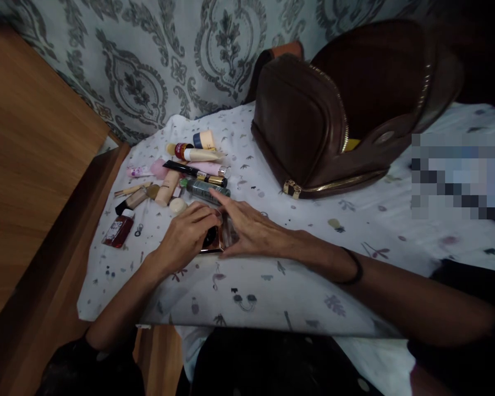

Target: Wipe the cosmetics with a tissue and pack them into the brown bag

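Note:
My left hand [190,234] has its fingers curled over a small dark, gold-edged case [213,242] on the white patterned cloth. From the right, my right hand [243,228] reaches to the same spot, its index finger stretched toward a greenish clear bottle [202,188] and its thumb low beside the case. A clear object [230,231] shows between thumb and fingers of my right hand; what it is stays unclear. A round cream-coloured lid or jar [177,206] lies just beyond my left hand.
Tubes and a black stick [190,169] lie behind the hands. A red bottle [119,229] lies at left. An open brown bag [305,126] stands at the back right. A wooden cabinet [33,110] borders the left; a patterned curtain [181,55] hangs behind.

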`<state>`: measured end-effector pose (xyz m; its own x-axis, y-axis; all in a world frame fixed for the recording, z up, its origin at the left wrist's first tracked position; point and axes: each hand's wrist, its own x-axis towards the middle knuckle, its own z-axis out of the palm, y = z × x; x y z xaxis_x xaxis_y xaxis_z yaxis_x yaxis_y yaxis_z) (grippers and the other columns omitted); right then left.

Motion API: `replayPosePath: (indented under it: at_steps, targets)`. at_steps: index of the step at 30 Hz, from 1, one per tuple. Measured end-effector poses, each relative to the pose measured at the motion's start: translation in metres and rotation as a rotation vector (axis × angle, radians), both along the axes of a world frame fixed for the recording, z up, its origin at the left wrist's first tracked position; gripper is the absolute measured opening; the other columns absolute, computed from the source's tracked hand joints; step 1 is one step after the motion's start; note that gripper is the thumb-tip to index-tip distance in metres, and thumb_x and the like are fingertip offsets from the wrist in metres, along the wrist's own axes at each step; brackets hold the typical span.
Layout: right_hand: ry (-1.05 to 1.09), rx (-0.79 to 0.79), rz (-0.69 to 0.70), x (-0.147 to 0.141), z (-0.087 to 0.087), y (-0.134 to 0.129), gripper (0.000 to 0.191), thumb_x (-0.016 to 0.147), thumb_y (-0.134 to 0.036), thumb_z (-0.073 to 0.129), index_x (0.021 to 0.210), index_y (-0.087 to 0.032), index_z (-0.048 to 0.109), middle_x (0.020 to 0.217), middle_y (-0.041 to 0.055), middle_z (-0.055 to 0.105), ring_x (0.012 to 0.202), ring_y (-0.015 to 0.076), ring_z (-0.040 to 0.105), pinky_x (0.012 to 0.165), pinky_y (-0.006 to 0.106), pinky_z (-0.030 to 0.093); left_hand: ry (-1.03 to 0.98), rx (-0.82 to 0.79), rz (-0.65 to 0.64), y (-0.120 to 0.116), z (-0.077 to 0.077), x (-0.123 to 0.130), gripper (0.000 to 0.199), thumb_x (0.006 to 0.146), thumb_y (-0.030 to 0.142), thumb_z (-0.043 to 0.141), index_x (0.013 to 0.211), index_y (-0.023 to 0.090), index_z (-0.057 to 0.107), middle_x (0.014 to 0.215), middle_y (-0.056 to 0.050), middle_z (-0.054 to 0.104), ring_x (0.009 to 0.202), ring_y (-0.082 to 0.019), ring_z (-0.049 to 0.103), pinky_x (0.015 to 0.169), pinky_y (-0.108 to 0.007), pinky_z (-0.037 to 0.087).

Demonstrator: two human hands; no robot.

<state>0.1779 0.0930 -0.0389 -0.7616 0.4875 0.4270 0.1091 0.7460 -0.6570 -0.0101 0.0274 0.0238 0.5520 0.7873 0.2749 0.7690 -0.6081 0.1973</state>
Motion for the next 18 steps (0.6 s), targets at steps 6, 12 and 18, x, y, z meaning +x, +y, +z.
replayPosePath:
  at_steps: [6,12,18]
  targets:
    - [-0.001,-0.036,0.004,0.000,-0.001,0.000,0.129,0.066,-0.048,0.085,0.160,-0.021,0.001,0.130,0.0171,0.059,0.121,0.0368,0.057,0.102,0.058,0.046,-0.005,-0.040,-0.052,-0.006,0.001,0.004,0.028,0.100,0.013,0.037,0.094,0.019,0.064,0.103,-0.008,0.071,0.107,-0.022,0.058,0.092,-0.040,0.052]
    - [-0.011,-0.054,0.005,0.001,0.000,0.000,0.127,0.067,-0.044,0.086,0.160,-0.021,0.003,0.120,0.0136,0.062,0.113,0.0325,0.059,0.099,0.052,0.048,-0.017,-0.080,-0.126,-0.017,0.005,0.008,0.026,0.093,0.001,0.041,0.092,0.019,0.060,0.103,-0.006,0.071,0.106,-0.022,0.058,0.088,-0.037,0.055]
    - [-0.012,-0.052,0.018,0.002,0.001,0.000,0.122,0.069,-0.044,0.083,0.160,-0.019,0.006,0.117,0.0127,0.062,0.110,0.0309,0.059,0.096,0.049,0.048,-0.031,-0.069,-0.173,-0.028,0.004,0.006,0.032,0.087,-0.006,0.042,0.099,0.018,0.059,0.107,-0.006,0.071,0.109,-0.021,0.057,0.089,-0.038,0.056]
